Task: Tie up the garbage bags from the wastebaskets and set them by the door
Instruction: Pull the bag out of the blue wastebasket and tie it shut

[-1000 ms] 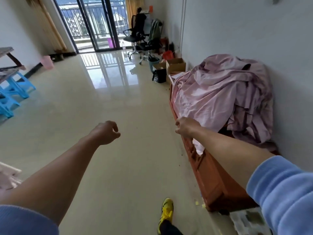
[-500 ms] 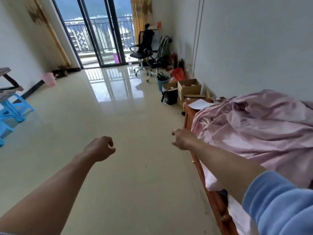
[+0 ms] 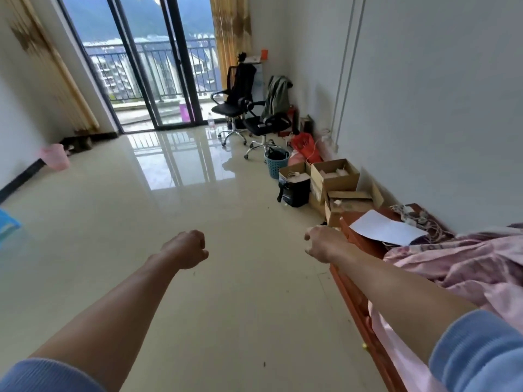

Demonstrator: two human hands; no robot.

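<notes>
A blue wastebasket [image 3: 275, 163] lined with a dark garbage bag stands on the floor near the right wall, beside the office chairs. A pink wastebasket [image 3: 55, 156] sits by the left wall. My left hand [image 3: 186, 248] is stretched out over the tiled floor, fingers curled into a fist, holding nothing. My right hand [image 3: 321, 243] is also held out in front, fingers loosely curled and empty, just left of the wooden bed frame [image 3: 357, 290]. Both wastebaskets are far ahead of my hands.
Two black office chairs [image 3: 249, 108] stand near the glass balcony door [image 3: 152, 80]. Cardboard boxes [image 3: 334, 176], a black bag [image 3: 294, 190] and a red bag [image 3: 304, 144] line the right wall. Pink bedding [image 3: 467, 267] covers the bed. A blue stool [image 3: 7, 224] shows at the left edge.
The view has lifted and moved forward along the room; the bed has slid to the right edge and the boxes and blue wastebasket look nearer. Both hands stay out in front, empty.
</notes>
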